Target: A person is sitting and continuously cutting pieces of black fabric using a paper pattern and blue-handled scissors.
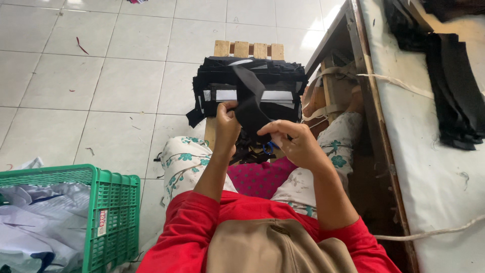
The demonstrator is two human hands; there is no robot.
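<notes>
1. At the far left, a green plastic crate [113, 217] with latticed sides stands on the pale tiled floor [65, 81]. It holds crumpled white and pale blue cloth [40, 222].
2. Scraps of thread lie scattered across the tiles near it.
3. In the centre, seen from above, a seated person wears red sleeves and floral trousers, with a pink dotted cloth [260, 177] on the lap.
4. The left hand [227, 121] is raised in front of the body, its fingers closed in a pinch on the edge of a black fabric piece [251, 108].
5. The black fabric piece hangs between both hands, above the knees, with a strip rising from it.
6. The right hand [295, 141] is just beside the left, thumb and fingers curled and pinching the lower edge of the same piece. Something small and blue shows under it; what it is cannot be made out.
7. Behind the hands, a stack of black fabric pieces with white strips [250, 86] rests on a wooden slatted stool [247, 49].
8. At the right, a wooden-edged table [434, 167] with a white padded top carries more black fabric [454, 91]. A pale cord [394, 79] runs across it.
</notes>
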